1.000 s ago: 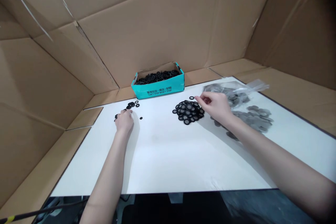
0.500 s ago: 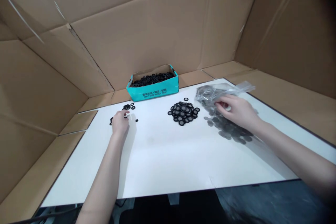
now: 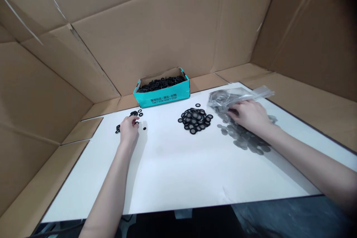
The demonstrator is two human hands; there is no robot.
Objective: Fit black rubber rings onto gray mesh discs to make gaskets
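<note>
At the left of the white board, my left hand [image 3: 128, 128] is closed, with a black rubber ring [image 3: 136, 122] showing at its fingertips. Loose black rings [image 3: 134, 113] lie just beyond it, and a few more are beside its outer edge. My right hand [image 3: 247, 114] hovers over a spread of thin grey mesh discs [image 3: 245, 139]. Its thumb and fingers are drawn together; whatever is between them is hidden. A clear plastic bag [image 3: 221, 98] with grey discs inside lies right behind this hand. Between my hands sits a pile of black rings with grey mesh centres [image 3: 194, 120].
A turquoise cardboard box [image 3: 167, 96] full of black rings stands at the back. One ringed disc [image 3: 198, 105] lies apart behind the pile, and a small black piece [image 3: 144, 128] rests right of my left hand. Cardboard walls [image 3: 156, 33] enclose the white board [image 3: 173, 171].
My right hand has turned slightly and its fingers have drawn closer together over the discs. My left hand has shifted a little, its fingertips closing around a ring. The view has moved slightly.
</note>
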